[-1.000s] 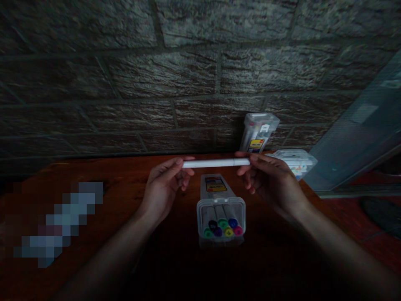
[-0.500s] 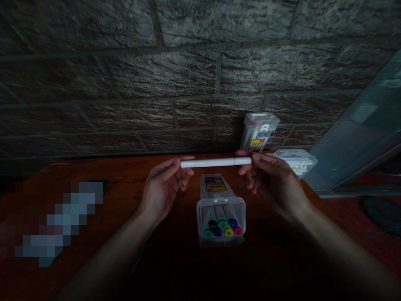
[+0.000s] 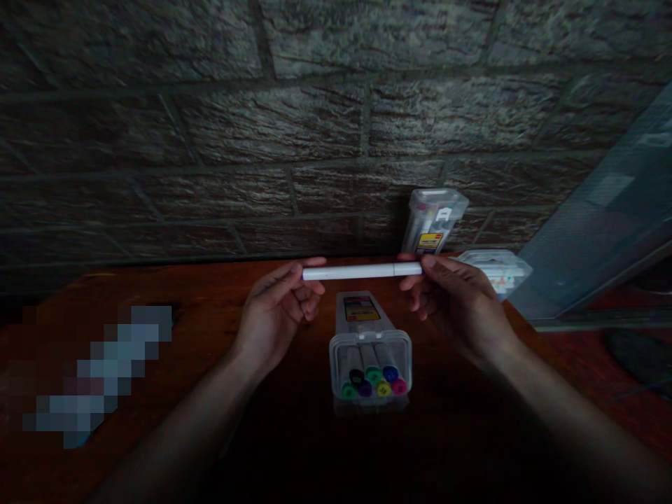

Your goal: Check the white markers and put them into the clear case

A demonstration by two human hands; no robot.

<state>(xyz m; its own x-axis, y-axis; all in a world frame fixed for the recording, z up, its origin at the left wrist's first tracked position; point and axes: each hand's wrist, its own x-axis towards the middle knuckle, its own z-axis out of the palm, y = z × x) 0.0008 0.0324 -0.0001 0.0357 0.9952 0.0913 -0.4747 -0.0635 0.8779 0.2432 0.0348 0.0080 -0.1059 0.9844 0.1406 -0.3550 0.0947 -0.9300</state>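
A white marker is held level above the table, one end in each hand. My left hand pinches its left end between thumb and fingers. At the other end, my right hand grips the part beyond a thin seam. Below and between the hands lies a clear plastic marker case, its near end towards me. Several markers inside it show coloured ends: green, black, purple, yellow, blue and pink. A yellow and dark label is on the case's far part.
Against the stone-block wall stands another clear case with markers. A clear box sits at the wooden table's right edge. A pixelated item lies on the left. Glass panel on the right.
Almost nothing differs. The marker has turned slightly in my fingers, and a bluish-purple tint now shows at its left end.
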